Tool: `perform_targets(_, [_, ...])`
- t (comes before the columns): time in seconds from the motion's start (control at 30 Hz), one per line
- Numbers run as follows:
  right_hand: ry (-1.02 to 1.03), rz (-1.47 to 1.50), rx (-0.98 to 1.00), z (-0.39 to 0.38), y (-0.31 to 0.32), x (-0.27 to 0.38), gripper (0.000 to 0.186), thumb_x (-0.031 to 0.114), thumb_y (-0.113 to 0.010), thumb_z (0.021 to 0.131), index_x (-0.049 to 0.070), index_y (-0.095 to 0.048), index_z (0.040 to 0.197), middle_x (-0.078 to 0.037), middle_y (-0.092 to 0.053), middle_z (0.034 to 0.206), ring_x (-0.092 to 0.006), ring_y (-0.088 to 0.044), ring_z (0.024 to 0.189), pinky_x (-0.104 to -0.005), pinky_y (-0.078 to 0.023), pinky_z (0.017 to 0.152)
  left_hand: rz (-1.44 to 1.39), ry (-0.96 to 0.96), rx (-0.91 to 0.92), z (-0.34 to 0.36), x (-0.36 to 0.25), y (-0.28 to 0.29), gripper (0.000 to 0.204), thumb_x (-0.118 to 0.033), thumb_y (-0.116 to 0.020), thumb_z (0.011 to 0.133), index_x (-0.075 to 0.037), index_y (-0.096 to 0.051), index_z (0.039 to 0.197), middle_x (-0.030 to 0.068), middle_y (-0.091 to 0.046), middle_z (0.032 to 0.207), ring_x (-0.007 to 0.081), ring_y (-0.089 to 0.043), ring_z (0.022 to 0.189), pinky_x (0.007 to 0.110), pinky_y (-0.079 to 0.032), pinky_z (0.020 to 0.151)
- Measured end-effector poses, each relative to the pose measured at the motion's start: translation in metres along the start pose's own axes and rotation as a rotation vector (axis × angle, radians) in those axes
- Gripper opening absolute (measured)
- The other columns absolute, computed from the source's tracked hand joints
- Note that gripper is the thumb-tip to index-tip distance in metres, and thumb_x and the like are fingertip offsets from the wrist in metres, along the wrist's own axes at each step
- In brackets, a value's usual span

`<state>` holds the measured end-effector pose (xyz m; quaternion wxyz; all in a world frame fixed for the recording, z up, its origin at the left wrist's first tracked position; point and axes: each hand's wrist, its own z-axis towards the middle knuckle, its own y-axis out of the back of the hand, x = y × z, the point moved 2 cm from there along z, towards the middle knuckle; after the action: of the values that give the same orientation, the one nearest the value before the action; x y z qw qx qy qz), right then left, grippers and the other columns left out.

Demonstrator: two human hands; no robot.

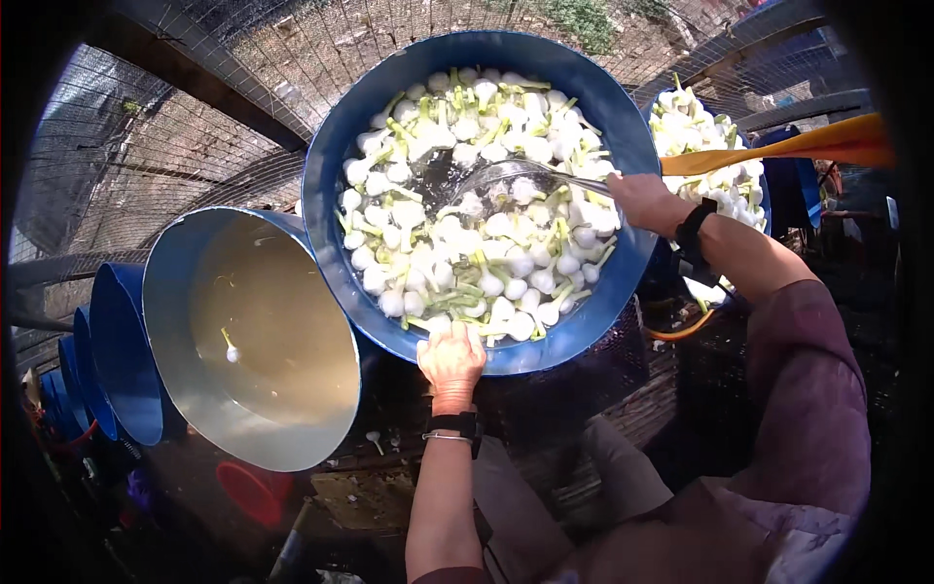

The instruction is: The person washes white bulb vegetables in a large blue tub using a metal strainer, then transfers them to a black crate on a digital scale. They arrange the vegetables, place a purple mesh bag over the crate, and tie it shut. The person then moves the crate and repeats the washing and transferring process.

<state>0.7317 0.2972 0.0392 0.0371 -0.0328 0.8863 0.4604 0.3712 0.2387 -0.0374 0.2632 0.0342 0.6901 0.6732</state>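
A large round blue tub (623, 277) holds water crowded with white, green-stemmed bulbs (516, 258), which look like young garlic. My right hand (650, 202) is closed around the handle of a metal skimmer (584, 182) at the tub's right side. The skimmer's head dips among the bulbs near the middle, partly under water, where a dark patch of water shows. At the near rim, my left hand (451, 358) grips the tub's edge, its fingers over the inside; its thumb is hard to make out.
A second tub (341, 360) of murky water with one floating bulb stands at the left. More blue tubs (126, 350) line up beyond it. A heaped container of bulbs (715, 190) and an orange strap (778, 151) are at the right. Wire fencing (243, 127) runs behind.
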Motion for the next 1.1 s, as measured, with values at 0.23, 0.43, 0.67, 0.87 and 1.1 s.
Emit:
perform_targets(0.23, [-0.277,0.692,0.758,-0.035,-0.023,0.018,0.012,0.006,-0.057,0.071,-0.004,-0.057,0.076,-0.01,-0.054,0.052,-0.0179,-0.055,0.041,-0.0321,-0.043,0.036,-0.041,0.024,-0.051,-0.004,-0.002,0.003,0.012,-0.024,-0.06,0.071,-0.013,-0.056,0.067,0.0034,-0.057,0.067,0.0226,-0.057,0.064,0.037,-0.037,0.056])
perform_targets(0.43, [-0.452,1.332,0.983,-0.023,-0.072,0.111,0.008,0.006,-0.058,0.08,-0.002,-0.056,0.079,-0.002,-0.049,0.057,-0.0088,-0.045,0.04,-0.0283,-0.034,0.035,-0.086,0.062,0.032,-0.002,0.002,0.011,0.014,-0.026,-0.059,0.067,-0.013,-0.055,0.063,0.0052,-0.055,0.06,0.0255,-0.055,0.054,0.04,-0.039,0.052])
perform_targets(0.67, [-0.298,1.602,0.861,0.002,-0.074,0.138,0.006,0.002,-0.054,0.081,-0.001,-0.05,0.084,-0.002,-0.046,0.057,-0.0072,-0.044,0.04,-0.0251,-0.035,0.031,-0.042,0.016,-0.053,0.0,-0.007,-0.003,0.014,-0.021,-0.061,0.07,-0.013,-0.054,0.062,0.0046,-0.055,0.06,0.0246,-0.056,0.059,0.04,-0.039,0.055])
perform_targets(0.87, [-0.212,1.749,0.865,-0.013,-0.073,0.137,0.007,-0.002,-0.05,0.077,0.001,-0.045,0.078,-0.003,-0.045,0.053,-0.0087,-0.045,0.038,-0.0245,-0.038,0.029,-0.051,0.024,-0.036,-0.002,-0.003,0.001,0.014,-0.019,-0.064,0.069,-0.014,-0.052,0.064,0.0035,-0.054,0.06,0.0236,-0.055,0.06,0.04,-0.037,0.056])
perform_targets(1.1, [-0.13,1.91,0.803,-0.021,-0.073,0.13,0.006,0.001,-0.052,0.08,-0.001,-0.047,0.081,-0.002,-0.044,0.054,-0.0079,-0.043,0.037,-0.0252,-0.034,0.029,0.039,0.03,0.093,-0.002,-0.004,0.002,0.013,-0.022,-0.058,0.075,-0.013,-0.054,0.066,0.0034,-0.058,0.063,0.0245,-0.057,0.063,0.039,-0.039,0.059])
